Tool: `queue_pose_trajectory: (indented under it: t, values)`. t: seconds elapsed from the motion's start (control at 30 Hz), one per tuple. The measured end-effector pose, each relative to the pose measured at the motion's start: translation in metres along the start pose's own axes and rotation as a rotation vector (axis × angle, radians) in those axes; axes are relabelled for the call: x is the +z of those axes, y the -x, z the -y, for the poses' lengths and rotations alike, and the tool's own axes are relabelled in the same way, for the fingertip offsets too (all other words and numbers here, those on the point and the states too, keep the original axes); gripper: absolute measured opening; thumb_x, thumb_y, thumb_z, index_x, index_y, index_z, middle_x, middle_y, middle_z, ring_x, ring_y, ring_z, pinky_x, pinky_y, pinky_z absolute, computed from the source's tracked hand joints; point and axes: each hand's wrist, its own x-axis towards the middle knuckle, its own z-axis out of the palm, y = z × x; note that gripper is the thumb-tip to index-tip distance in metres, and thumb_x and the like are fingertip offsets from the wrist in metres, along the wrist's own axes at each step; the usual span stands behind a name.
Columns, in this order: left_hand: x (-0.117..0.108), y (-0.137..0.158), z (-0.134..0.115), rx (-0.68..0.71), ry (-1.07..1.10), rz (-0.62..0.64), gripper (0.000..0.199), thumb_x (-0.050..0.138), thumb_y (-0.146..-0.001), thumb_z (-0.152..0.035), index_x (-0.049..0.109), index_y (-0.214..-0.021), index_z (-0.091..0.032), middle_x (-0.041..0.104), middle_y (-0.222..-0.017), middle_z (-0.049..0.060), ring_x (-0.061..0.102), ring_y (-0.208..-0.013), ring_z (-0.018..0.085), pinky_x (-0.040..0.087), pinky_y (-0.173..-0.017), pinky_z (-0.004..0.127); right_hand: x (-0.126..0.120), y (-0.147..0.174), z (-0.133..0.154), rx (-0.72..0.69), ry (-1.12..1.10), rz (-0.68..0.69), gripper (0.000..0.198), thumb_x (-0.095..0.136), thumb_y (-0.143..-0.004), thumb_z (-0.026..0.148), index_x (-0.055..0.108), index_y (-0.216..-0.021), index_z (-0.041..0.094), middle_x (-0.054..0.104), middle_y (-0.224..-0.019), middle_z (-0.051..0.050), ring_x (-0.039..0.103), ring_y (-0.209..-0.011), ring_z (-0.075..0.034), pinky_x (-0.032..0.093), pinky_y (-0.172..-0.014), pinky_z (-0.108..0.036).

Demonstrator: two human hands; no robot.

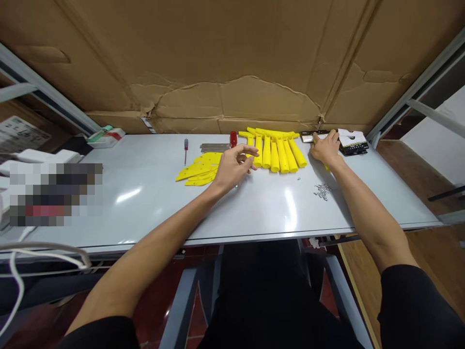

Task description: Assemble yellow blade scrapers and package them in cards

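The left hand (pixel 235 167) is released, its fingers loosely curled and apart, above the left end of a row of yellow handles (pixel 275 157), which lie side by side toward the back of the table (pixel 254 213). The right hand (pixel 327 147) is positioned between these and a black-and-white package (pixel 352 141); a yellow piece (pixel 327 168) shows beneath it, but whether the fingers grasp anything cannot be told. Small screws (pixel 322 191) lie in a pile nearer the front edge. Yellow plates (pixel 196 169) overlap to the left of the left hand, with a screwdriver (pixel 186 151) behind them, farther left
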Motion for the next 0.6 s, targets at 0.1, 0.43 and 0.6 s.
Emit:
queue_pose_trajectory:
  t: [0.1, 0.43, 0.6]
  values:
    - [0.0, 0.0, 0.001, -0.001, -0.019, 0.006, 0.018, 0.066, -0.083, -0.017, 0.073, -0.1, -0.018, 0.079, -0.11, 0.008, 0.076, -0.066, 0.013, 0.058, -0.053, 0.021, 0.001, 0.0, -0.013, -0.012, -0.042, -0.011, 0.058, 0.041, -0.105, 0.035, 0.043, -0.16, 0.018, 0.029, -0.149, -0.026, 0.03, -0.144, -0.041, 0.033, -0.115, -0.057]
    - [0.002, 0.001, 0.006, 0.028, -0.088, 0.021, 0.02, 0.062, -0.083, -0.014, 0.073, -0.1, -0.018, 0.079, -0.108, 0.005, 0.076, -0.066, 0.013, 0.056, -0.053, 0.021, -0.007, -0.02, -0.036, 0.025, -0.258, -0.157, 0.066, 0.044, -0.104, 0.055, 0.047, -0.16, 0.018, 0.029, -0.157, -0.028, 0.029, -0.147, -0.042, 0.03, -0.116, -0.062]
    - [-0.008, -0.009, 0.008, 0.111, -0.139, -0.091, 0.023, 0.059, -0.083, -0.01, 0.074, -0.098, -0.018, 0.08, -0.101, 0.004, 0.076, -0.076, 0.014, 0.061, -0.069, 0.027, -0.023, -0.045, -0.087, 0.1, -0.388, -0.508, 0.07, 0.027, -0.091, 0.003, 0.045, -0.158, 0.008, 0.042, -0.148, -0.029, 0.042, -0.142, -0.025, 0.036, -0.117, -0.043]
